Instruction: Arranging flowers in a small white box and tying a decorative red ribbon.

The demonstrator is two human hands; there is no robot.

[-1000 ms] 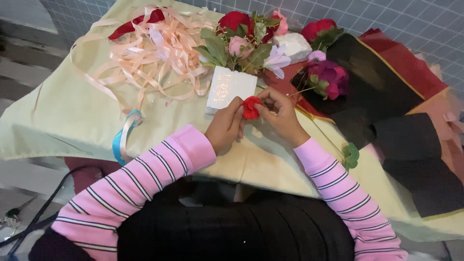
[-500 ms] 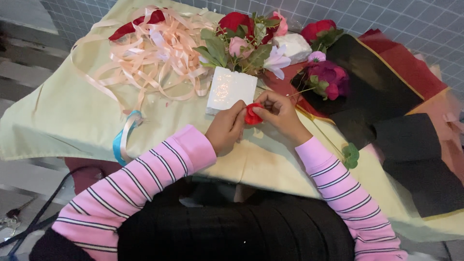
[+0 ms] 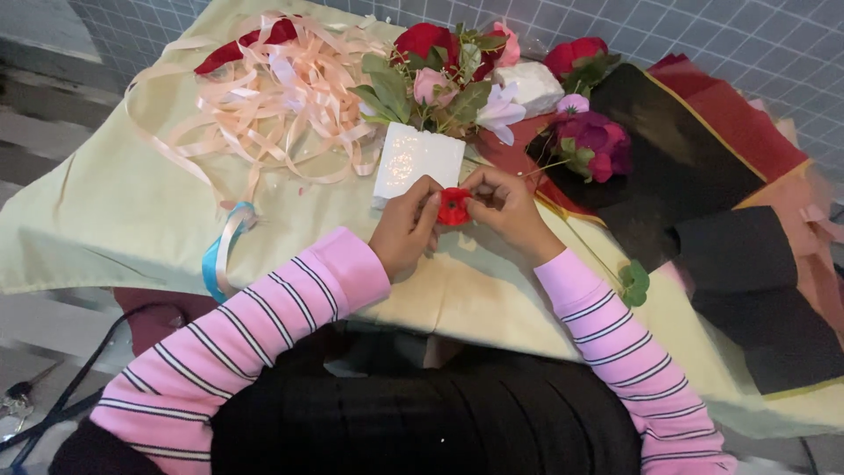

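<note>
Fingertips of both hands are closed on a small red flower piece (image 3: pixel 454 206), which is held just above the desk (image 3: pixel 114 220) in front of the white box (image 3: pixel 417 160). The left hand (image 3: pixel 406 230) is pinched on its left edge, while the right hand (image 3: pixel 508 209) is curled over its right side, so both grips are narrow and shut on the same piece. Compared with a second ago, the red piece has been kept between the same fingers and in almost the same place; only a slight turning of the fingers around it can be made out, which is judged to mean that the piece is being shaped or worked rather than moved elsewhere. Whether it is a petal, a bud or a folded ribbon cannot be told. Behind the box a cluster of red, pink and white flowers (image 3: pixel 448 70) with green leaves is laid, and to its left a loose tangle of peach ribbon (image 3: pixel 272 105) is spread over the pale green cloth. A blue ribbon roll (image 3: pixel 220 255) is seen near the left sleeve. Dark wrapping paper (image 3: pixel 703 220) with red sheets is stacked at the right, beside a purple flower (image 3: pixel 598 145), and a small green leaf (image 3: pixel 633 281) lies near the right sleeve.
</note>
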